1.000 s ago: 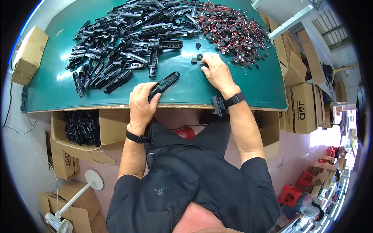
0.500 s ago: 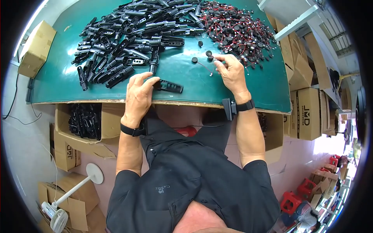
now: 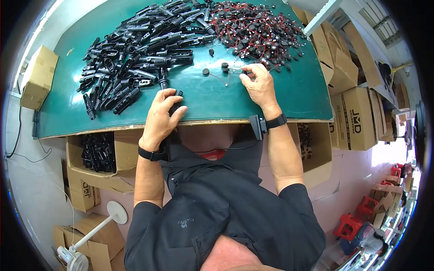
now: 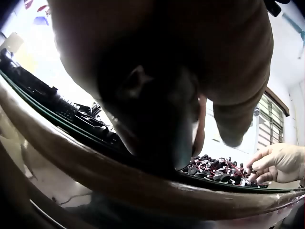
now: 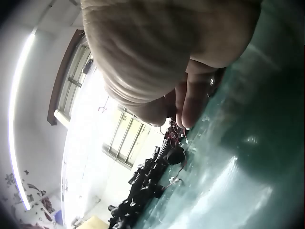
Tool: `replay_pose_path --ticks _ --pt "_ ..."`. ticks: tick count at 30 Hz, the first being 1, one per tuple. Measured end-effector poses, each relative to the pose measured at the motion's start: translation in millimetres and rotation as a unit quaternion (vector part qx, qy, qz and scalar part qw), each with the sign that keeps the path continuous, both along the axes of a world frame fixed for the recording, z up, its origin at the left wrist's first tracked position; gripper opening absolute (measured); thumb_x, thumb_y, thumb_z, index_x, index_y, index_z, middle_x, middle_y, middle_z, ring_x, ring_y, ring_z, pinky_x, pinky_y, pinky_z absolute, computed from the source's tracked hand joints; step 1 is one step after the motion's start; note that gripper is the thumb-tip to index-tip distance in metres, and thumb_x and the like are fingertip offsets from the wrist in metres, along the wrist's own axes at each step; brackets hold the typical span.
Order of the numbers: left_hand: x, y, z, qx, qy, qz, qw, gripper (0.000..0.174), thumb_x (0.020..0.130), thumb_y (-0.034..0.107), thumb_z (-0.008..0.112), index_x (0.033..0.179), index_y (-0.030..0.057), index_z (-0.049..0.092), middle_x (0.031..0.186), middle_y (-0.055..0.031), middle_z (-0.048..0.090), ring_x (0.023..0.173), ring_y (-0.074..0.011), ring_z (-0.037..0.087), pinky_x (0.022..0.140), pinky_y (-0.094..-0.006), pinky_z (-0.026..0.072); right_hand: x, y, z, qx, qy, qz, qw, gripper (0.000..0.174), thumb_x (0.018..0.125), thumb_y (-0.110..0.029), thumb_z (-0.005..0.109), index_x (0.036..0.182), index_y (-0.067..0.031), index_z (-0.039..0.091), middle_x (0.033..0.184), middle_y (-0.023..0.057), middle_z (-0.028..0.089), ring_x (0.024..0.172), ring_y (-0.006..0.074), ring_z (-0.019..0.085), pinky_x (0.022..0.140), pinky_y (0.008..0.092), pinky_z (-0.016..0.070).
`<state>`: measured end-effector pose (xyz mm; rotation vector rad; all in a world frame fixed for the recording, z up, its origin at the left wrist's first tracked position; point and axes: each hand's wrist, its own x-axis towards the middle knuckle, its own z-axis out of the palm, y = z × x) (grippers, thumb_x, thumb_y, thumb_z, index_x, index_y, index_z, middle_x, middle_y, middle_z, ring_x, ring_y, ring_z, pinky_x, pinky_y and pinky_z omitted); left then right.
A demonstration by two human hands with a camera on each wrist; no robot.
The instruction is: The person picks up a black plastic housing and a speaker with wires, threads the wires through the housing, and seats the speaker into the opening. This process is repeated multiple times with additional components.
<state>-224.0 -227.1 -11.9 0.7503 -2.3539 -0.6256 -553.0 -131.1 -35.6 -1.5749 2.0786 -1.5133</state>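
1. Cardboard box [image 3: 38, 77]: closed, plain brown, at 9 o'clock on the green mat [image 3: 203, 97], well apart from both hands.
2. Open carton [image 3: 97, 151]: below the table's near edge, at 8 o'clock of the left hand, filled with black moulded parts.
3. Heap of black housings [image 3: 135, 54]: long pieces with ribbed ends, spread loosely from 10 to 12 o'clock of the left hand over the far left half of the mat.
4. Left hand [image 3: 160, 118]: at the mat's near edge, fingers curled over and gripping one black housing [image 3: 175, 103]. Housing mostly hidden under the fingers, one end showing at 1 o'clock of the knuckles, down on the mat and apart from the heap.
5. Loose disc [image 3: 205, 71]: small, black, round, alone on bare mat between the two hands, at 9 o'clock of the wired disc.
6. Wired disc [image 3: 224, 67]: black, flat on the mat at 10 o'clock of the right hand, thin lead running toward the fingertips.
7. Right hand [image 3: 258, 86]: knuckles up, fingers bent and close together, thumb and forefinger pinched on the lead of the wired disc. In the right wrist view, fingertips [image 5: 190, 107] down against the mat.
8. Heap of wired discs [image 3: 253, 29]: black discs with red leads, at 12 o'clock of the right hand, just beyond it.
9. JMD cartons [image 3: 357, 122]: brown, on the floor at 3 o'clock of the mat.
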Motion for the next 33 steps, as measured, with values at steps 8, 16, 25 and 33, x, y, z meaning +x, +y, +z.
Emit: replay_pose_path --ticks 8,16,25,33 --pt "0.5 5.1 1.7 0.018 -0.022 0.014 0.999 0.05 0.087 0.009 0.084 0.135 0.0056 0.07 0.126 -0.017 0.07 0.118 -0.0377 0.067 0.101 -0.0431 0.0555 -8.8 16.5 -0.7 0.031 -0.09 0.024 0.995 0.022 0.097 -0.007 0.08 0.118 -0.0012 0.077 0.109 0.005 0.07 0.088 0.0129 0.075 0.076 0.0271 0.061" --pt "8.8 9.1 0.0 -0.059 -0.065 0.058 0.994 0.053 0.086 0.012 0.087 0.135 0.0047 0.07 0.116 -0.0154 0.072 0.105 -0.0366 0.068 0.093 -0.0447 0.0551 -11.0 19.9 5.1 -0.025 -0.036 0.02 0.999 0.022 0.095 -0.003 0.077 0.117 -0.0034 0.077 0.109 0.0037 0.071 0.09 0.012 0.074 0.077 0.0269 0.0609" --pt "10.9 9.3 -7.0 -0.059 -0.026 0.052 0.997 0.048 0.086 0.012 0.087 0.131 0.0041 0.072 0.112 -0.0151 0.074 0.103 -0.0362 0.067 0.092 -0.0445 0.0546 -9.1 24.0 18.8 0.007 0.01 -0.018 1.0 0.017 0.094 -0.004 0.077 0.111 -0.002 0.079 0.101 0.0048 0.071 0.081 0.0117 0.072 0.071 0.0277 0.0585" --pt "13.0 9.9 -10.6 -0.059 -0.002 0.055 0.997 0.047 0.087 0.011 0.086 0.132 0.0042 0.072 0.116 -0.015 0.075 0.106 -0.0358 0.068 0.095 -0.0437 0.0545 -9.7 30.0 26.3 -0.014 0.018 -0.081 0.996 0.015 0.097 -0.012 0.08 0.107 -0.0014 0.079 0.092 0.0061 0.071 0.073 0.0113 0.068 0.065 0.0283 0.0551"
